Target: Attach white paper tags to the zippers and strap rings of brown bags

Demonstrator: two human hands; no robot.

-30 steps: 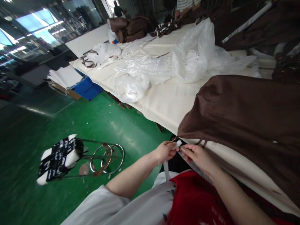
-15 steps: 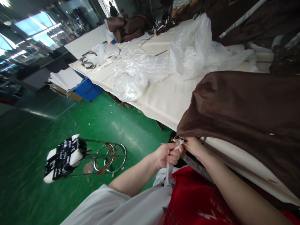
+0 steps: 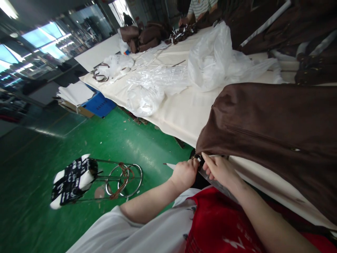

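Observation:
A large dark brown bag (image 3: 263, 119) lies over the table's near edge, its zipped side facing up. At its lower left corner, both my hands are close together. My left hand (image 3: 185, 174) is closed, with the fingers curled at a small metal fitting (image 3: 199, 160). A white strip (image 3: 171, 166) with a dark tip sticks out to the left from behind this hand. My right hand (image 3: 219, 170) is closed at the bag's corner, thumb against the brown material and fingers curled under. A pale strip (image 3: 214, 181) hangs below it. What the fingertips pinch is partly hidden.
Clear plastic bags (image 3: 210, 66) lie along the cream-covered table (image 3: 179, 121). Brown bundles (image 3: 144, 37) are stacked at its far end, near a person in a striped top (image 3: 201, 8). A stool (image 3: 75, 179) lies on the green floor at left, beyond it a blue box (image 3: 101, 104).
My left hand has turned over, back upward, and the white strip now points left instead of hanging down. My right hand has drawn slightly out from under the bag's corner, showing its thumb.

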